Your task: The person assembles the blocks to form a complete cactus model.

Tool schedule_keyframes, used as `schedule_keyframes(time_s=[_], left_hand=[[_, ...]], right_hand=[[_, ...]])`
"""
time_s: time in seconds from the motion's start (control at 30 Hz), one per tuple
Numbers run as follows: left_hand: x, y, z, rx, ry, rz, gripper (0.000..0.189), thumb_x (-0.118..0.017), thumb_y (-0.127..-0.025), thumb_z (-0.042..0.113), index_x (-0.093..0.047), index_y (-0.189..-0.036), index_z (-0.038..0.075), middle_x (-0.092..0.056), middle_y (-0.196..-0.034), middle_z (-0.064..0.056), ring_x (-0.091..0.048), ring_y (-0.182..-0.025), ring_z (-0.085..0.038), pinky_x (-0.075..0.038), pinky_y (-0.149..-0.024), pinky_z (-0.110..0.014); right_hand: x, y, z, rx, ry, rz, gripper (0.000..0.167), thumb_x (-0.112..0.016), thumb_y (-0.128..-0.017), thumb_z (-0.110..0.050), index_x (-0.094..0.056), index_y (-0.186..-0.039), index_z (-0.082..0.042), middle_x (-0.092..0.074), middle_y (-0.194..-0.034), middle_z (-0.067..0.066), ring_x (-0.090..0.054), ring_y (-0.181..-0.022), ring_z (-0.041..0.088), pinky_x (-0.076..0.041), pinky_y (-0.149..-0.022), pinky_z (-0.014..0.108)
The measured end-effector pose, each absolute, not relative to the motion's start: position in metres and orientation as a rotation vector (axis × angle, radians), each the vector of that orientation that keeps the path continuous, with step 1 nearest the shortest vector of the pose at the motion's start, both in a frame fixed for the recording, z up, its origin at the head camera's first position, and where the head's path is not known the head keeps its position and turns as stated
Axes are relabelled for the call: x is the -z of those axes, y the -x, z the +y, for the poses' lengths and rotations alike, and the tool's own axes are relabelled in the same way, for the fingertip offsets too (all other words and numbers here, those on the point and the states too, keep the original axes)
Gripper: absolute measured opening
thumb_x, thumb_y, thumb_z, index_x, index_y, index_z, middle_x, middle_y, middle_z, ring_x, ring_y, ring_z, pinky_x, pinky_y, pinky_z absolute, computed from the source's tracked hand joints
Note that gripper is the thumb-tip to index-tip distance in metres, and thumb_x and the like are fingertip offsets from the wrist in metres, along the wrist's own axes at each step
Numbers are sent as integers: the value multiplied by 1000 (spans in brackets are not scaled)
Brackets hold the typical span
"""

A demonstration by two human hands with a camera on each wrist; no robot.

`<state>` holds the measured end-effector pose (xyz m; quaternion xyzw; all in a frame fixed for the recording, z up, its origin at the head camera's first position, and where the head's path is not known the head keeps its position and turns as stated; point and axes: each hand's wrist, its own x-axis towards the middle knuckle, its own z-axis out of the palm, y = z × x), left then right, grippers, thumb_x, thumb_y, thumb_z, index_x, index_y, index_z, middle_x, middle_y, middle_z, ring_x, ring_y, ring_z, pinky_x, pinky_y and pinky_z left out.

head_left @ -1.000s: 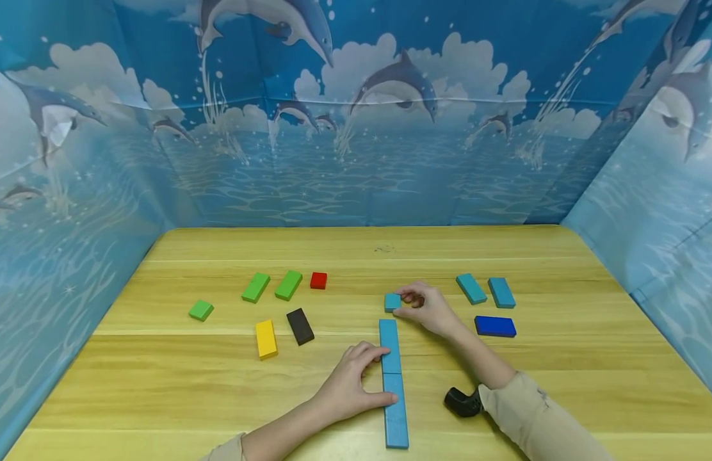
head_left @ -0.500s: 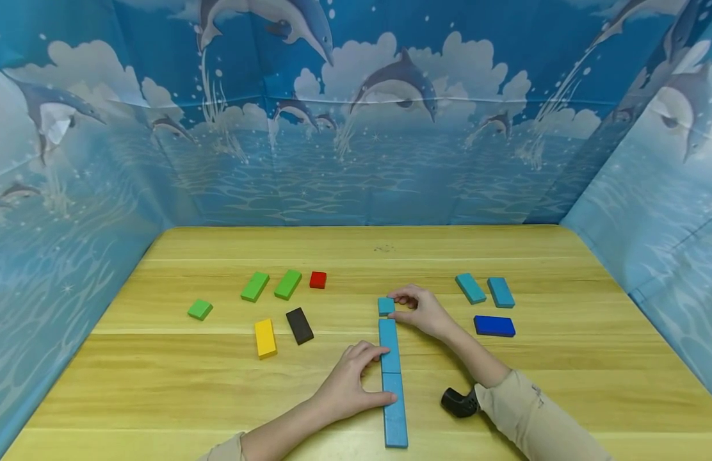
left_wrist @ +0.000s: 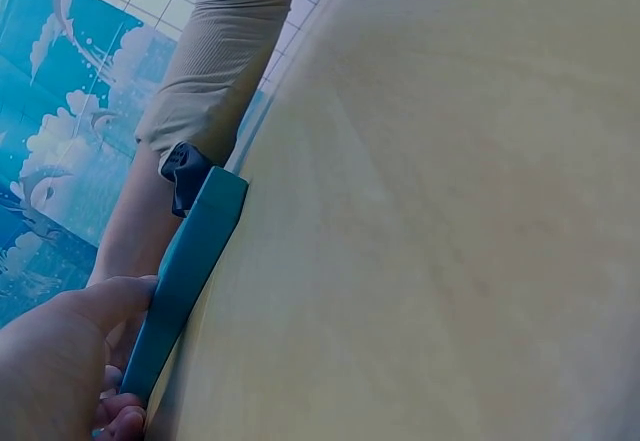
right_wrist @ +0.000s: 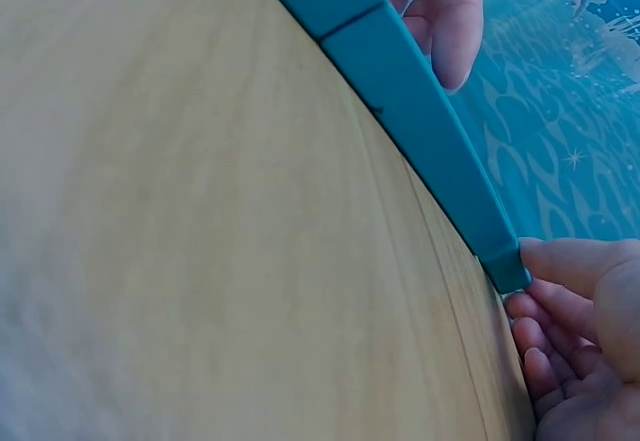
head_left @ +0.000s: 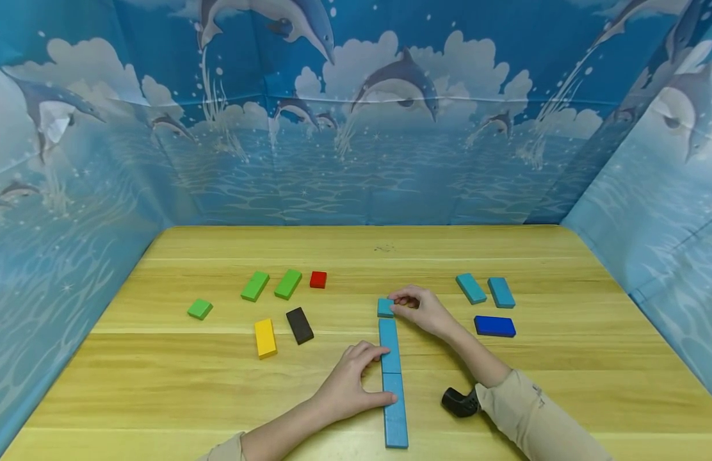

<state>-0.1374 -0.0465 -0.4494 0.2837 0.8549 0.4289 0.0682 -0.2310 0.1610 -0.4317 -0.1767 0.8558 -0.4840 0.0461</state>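
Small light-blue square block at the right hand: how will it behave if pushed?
The small light-blue square block likely stays stiff; its edges look straight and crisp. Rolling seems unlikely, given its flat faces. Tipping seems unlikely too, as it looks wider than tall.

We see light blue blocks (head_left: pixel 394 360), green blocks (head_left: pixel 288 284), a red block (head_left: pixel 318 280), a yellow block (head_left: pixel 266 339), a blackish block (head_left: pixel 300 326), a deep blue block (head_left: pixel 495 326), a yellow, wood-grained counter (head_left: pixel 160 384) and dolphin-patterned blue cloth (head_left: pixel 356 179).
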Motion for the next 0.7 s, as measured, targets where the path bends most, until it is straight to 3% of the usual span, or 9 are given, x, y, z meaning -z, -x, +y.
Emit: schedule_keyframes(time_s=[0.2,0.7], left_hand=[[449,138,-46,-1290,-853,2577,64,-72,-74,44,-52,-127,15,-51,-112,5,-40,-90,-10,-38,-74,-21],[450,137,-46,-1286,-843,2575,64,-72,-74,45,-51,-128,15,-51,-112,5,-40,-90,-10,-38,-74,-21]], right_hand=[[441,237,166,1457,521,2586,23,-64,-86,-18,-65,-106,-7,-59,-91,4,-52,-80,18,-44,-70,28],[442,238,168,1458,556,2540,24,-63,-86,-18,-64,-106,-6,-58,-92,5,-52,-81,20,-43,-71,30]])
